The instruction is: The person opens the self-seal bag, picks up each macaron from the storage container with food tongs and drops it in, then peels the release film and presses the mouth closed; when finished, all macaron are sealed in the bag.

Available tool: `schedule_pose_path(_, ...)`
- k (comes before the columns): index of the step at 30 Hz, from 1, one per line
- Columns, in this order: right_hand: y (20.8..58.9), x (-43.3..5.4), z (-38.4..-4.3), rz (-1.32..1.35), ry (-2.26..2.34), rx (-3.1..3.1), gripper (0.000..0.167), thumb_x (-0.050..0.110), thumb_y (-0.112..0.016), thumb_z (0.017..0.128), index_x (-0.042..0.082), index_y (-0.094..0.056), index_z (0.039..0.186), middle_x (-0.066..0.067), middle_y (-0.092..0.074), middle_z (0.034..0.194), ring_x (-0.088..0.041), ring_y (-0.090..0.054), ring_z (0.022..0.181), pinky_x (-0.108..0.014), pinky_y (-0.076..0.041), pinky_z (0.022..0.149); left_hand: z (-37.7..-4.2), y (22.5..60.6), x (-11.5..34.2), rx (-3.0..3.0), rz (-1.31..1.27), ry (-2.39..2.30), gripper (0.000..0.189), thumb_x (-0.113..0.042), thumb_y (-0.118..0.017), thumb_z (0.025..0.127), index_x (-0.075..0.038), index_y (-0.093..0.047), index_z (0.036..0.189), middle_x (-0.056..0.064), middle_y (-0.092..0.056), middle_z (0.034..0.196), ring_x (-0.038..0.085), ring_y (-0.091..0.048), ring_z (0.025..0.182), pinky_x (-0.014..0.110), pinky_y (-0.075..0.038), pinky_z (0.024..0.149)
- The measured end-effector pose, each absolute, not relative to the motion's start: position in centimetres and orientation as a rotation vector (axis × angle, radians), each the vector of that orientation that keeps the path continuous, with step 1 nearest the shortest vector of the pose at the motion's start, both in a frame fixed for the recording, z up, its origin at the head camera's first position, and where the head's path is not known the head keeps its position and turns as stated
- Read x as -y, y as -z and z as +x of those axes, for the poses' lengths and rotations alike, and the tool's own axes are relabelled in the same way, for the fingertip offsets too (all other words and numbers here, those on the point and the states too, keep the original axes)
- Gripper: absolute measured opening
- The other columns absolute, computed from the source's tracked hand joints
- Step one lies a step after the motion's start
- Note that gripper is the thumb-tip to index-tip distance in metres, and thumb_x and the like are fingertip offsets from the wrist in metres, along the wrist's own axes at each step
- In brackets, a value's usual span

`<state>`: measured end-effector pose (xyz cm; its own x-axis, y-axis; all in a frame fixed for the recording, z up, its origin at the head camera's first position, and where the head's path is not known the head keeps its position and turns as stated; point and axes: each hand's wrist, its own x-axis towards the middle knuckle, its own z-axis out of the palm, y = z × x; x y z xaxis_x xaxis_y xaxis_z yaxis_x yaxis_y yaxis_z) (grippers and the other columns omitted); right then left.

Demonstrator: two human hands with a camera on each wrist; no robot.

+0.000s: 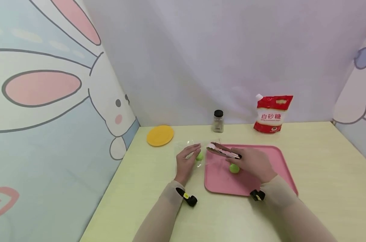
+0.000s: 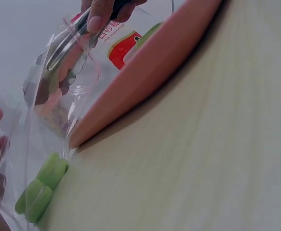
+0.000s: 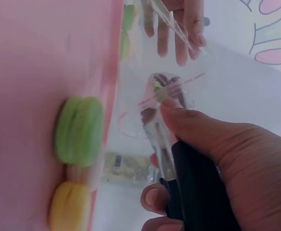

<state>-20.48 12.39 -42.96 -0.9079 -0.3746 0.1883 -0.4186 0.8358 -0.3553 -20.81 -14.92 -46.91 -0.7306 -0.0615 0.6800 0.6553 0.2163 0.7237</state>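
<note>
My left hand (image 1: 187,159) pinches the edge of a clear zip bag (image 2: 75,103). A green macaron (image 2: 39,187) lies low inside the bag. My right hand (image 1: 257,164) grips metal tongs (image 1: 223,151) by their black handles, above the pink tray (image 1: 219,188). The tongs' scalloped tips point left toward the left hand and show through the film near the bag's reddish zip line. I cannot tell what sits between the tips. Under the right hand, a green macaron (image 3: 80,131) and a yellow macaron (image 3: 70,207) stand on the tray.
A yellow plate (image 1: 160,135) lies at the back left of the table. By the back wall stand a small black-lidded jar (image 1: 218,121) and a red and white sugar pouch (image 1: 272,116). The tray's raised rim runs beside the bag.
</note>
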Motion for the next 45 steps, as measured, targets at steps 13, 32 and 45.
schedule_pose_path(13,42.6,-10.5,-21.5,0.585,-0.527,3.006,0.052,0.061,-0.069,0.087,0.030,-0.067,0.129,0.002,-0.046,0.061,-0.016,-0.044,0.055,-0.034,-0.032,0.041,-20.8,46.7,14.7,1.916,-0.530,1.597,0.015,0.000,-0.073,0.090,0.005,-0.075,0.104,0.015,-0.073,0.113,0.024,-0.069,0.108,0.036,-0.051,0.101)
schedule_pose_path(32,41.5,-13.3,-22.0,0.725,-0.499,3.153,0.039,0.058,-0.075,0.083,0.031,-0.073,0.110,0.011,-0.063,0.077,-0.015,-0.054,0.071,-0.034,-0.042,0.060,-21.0,46.7,14.7,1.918,-0.544,1.608,0.015,0.000,-0.073,0.090,0.004,-0.075,0.104,0.014,-0.073,0.113,0.023,-0.069,0.108,0.036,-0.051,0.101)
schedule_pose_path(45,43.1,-10.2,-21.5,0.708,-0.522,2.930,0.054,0.066,-0.067,0.086,0.031,-0.068,0.127,0.006,-0.042,0.057,-0.014,-0.043,0.054,-0.032,-0.032,0.046,-20.6,46.5,14.8,1.950,-0.528,1.591,0.015,-0.001,-0.073,0.090,0.006,-0.075,0.103,0.017,-0.073,0.114,0.027,-0.069,0.109,0.036,-0.051,0.102)
